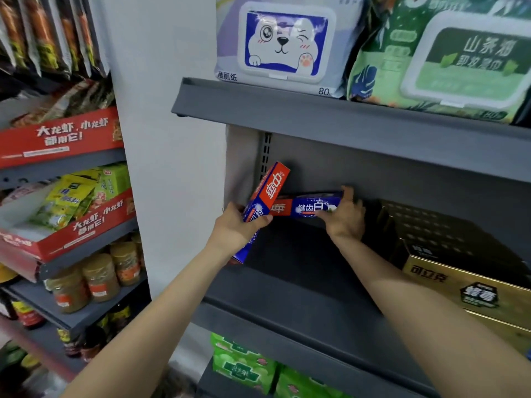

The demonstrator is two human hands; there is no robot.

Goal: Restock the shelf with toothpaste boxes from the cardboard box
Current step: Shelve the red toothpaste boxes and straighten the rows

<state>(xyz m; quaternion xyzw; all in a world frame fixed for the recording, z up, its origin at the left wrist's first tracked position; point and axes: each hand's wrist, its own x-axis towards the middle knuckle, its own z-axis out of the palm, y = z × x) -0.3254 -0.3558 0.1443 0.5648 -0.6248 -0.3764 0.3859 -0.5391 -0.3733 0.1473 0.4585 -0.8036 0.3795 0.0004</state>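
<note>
Both forearms are reaching up and in over the front lip of the grey shelf [301, 285]. The left hand [232, 228] is gripping a tilted toothpaste box [265, 196], fingers [263, 220] curled round its lower half; its long axis is running steeply up and to the right, its lower end dipping below the hand near the shelf's left edge. Just beyond, the right hand [343, 216] is pinching a level toothpaste box [307, 206] at its right end, its long axis lying left to right along the back panel. The two boxes are crossing where the tilted one overlaps the level one's left end. I judge the tilted box needs turning flat before it can sit beside the other. Bare shelf floor is lying open in front; a gold carton [465, 282] is closing off the right side. The cardboard box is not in view.
</note>
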